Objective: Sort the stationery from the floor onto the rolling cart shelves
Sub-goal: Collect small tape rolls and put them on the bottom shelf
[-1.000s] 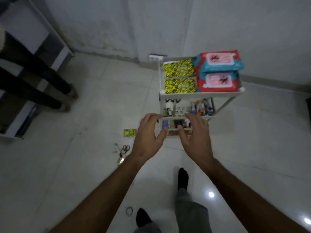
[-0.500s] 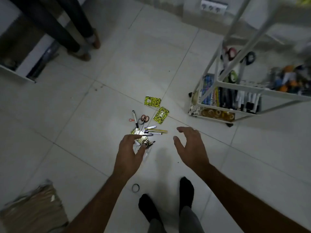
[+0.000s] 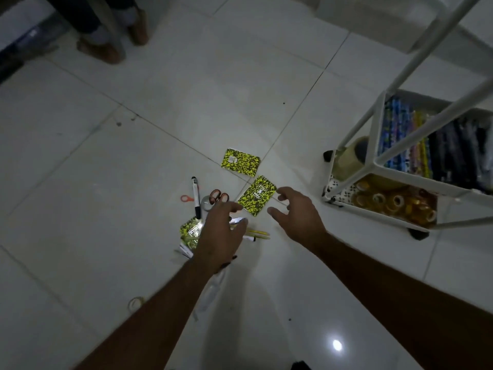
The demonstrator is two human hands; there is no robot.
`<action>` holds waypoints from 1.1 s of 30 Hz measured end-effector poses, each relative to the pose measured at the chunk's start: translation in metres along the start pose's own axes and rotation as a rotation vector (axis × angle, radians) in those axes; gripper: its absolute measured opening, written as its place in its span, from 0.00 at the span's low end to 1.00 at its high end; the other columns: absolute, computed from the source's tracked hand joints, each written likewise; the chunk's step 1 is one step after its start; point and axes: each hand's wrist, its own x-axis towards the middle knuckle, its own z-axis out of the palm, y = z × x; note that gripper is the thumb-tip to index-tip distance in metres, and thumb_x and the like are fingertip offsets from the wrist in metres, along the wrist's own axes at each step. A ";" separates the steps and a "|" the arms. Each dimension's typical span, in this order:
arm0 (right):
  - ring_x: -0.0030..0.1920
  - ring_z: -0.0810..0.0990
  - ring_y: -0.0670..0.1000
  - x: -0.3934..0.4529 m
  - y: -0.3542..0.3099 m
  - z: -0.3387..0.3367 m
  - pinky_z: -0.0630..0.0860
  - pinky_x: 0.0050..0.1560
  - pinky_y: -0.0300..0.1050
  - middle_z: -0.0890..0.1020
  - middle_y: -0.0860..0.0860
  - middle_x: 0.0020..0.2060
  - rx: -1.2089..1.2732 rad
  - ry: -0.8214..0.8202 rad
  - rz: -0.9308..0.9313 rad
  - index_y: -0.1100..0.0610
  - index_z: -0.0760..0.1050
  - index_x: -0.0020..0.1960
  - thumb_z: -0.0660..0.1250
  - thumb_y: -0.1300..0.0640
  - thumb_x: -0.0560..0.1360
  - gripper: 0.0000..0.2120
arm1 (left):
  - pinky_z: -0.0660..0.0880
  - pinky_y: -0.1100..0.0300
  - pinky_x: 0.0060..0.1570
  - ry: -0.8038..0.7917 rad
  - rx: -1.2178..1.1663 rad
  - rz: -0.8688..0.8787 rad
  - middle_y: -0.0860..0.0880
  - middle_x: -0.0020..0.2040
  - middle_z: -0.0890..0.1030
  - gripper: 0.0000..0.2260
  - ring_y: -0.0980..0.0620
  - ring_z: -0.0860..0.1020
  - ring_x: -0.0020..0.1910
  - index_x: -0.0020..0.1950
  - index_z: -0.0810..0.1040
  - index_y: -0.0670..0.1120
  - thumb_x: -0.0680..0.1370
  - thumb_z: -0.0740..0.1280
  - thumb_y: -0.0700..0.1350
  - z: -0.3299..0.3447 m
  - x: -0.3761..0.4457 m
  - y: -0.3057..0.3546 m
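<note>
Your cart (image 3: 378, 166) stands at the right on the floor (image 3: 106, 169), lower shelves already stocked with tape rolls and pens. Left of it lies the stationery: three yellow pads (image 3: 256, 195), a marker (image 3: 196, 196), scissors (image 3: 217, 196), pencils. Your left hand (image 3: 221, 236) and right hand (image 3: 298, 212) hover over it, fingers spread, holding nothing; the nearest pad looks light, stiff and flat, so lift it by an edge.

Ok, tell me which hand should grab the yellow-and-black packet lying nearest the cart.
Right. The right hand is open, with its fingers spread beside that packet; the left hand hovers over the pen pile, farther from it.
</note>
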 end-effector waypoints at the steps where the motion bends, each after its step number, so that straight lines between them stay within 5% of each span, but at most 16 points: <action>1: 0.57 0.79 0.54 0.015 0.013 0.013 0.73 0.53 0.44 0.81 0.52 0.59 -0.015 -0.001 -0.015 0.56 0.74 0.69 0.73 0.48 0.75 0.26 | 0.74 0.59 0.51 -0.005 0.025 0.029 0.55 0.54 0.74 0.13 0.52 0.76 0.53 0.61 0.78 0.45 0.77 0.72 0.44 0.013 0.015 -0.015; 5: 0.60 0.77 0.57 0.072 0.057 0.063 0.72 0.52 0.46 0.80 0.53 0.60 -0.082 0.013 -0.051 0.55 0.74 0.67 0.74 0.45 0.72 0.28 | 0.69 0.58 0.53 -0.028 0.128 0.120 0.48 0.55 0.76 0.14 0.51 0.73 0.54 0.62 0.78 0.42 0.77 0.71 0.44 0.053 0.075 -0.058; 9: 0.66 0.69 0.62 0.114 0.085 0.096 0.71 0.61 0.55 0.72 0.57 0.70 -0.231 0.028 -0.021 0.58 0.64 0.75 0.74 0.38 0.70 0.42 | 0.72 0.49 0.59 -0.035 0.225 0.233 0.42 0.57 0.78 0.17 0.43 0.75 0.58 0.62 0.78 0.42 0.75 0.66 0.46 0.074 0.141 -0.099; 16: 0.66 0.66 0.59 0.133 0.103 0.120 0.67 0.63 0.56 0.69 0.56 0.66 -0.220 0.091 0.055 0.55 0.61 0.75 0.78 0.35 0.61 0.51 | 0.69 0.44 0.66 -0.159 0.538 0.390 0.34 0.65 0.76 0.36 0.33 0.74 0.65 0.71 0.72 0.36 0.66 0.59 0.50 0.075 0.244 -0.109; 23: 0.57 0.71 0.56 0.127 0.116 0.122 0.73 0.56 0.52 0.77 0.53 0.54 0.018 0.123 0.043 0.51 0.68 0.62 0.79 0.40 0.58 0.39 | 0.63 0.51 0.74 -0.365 0.682 0.146 0.40 0.79 0.61 0.55 0.41 0.62 0.77 0.82 0.54 0.41 0.58 0.68 0.59 0.068 0.280 -0.083; 29: 0.42 0.79 0.39 0.115 0.127 0.108 0.72 0.40 0.32 0.81 0.43 0.46 0.327 0.165 -0.019 0.51 0.73 0.60 0.79 0.58 0.66 0.25 | 0.67 0.49 0.66 -0.337 0.864 0.142 0.40 0.69 0.67 0.52 0.39 0.66 0.69 0.76 0.66 0.48 0.54 0.70 0.67 0.067 0.285 -0.079; 33: 0.42 0.81 0.40 0.111 0.130 0.101 0.74 0.42 0.32 0.83 0.46 0.45 0.497 0.196 -0.018 0.51 0.76 0.57 0.76 0.66 0.68 0.22 | 0.70 0.49 0.59 -0.245 0.832 0.233 0.41 0.61 0.69 0.47 0.40 0.68 0.63 0.66 0.70 0.43 0.55 0.79 0.66 0.068 0.286 -0.092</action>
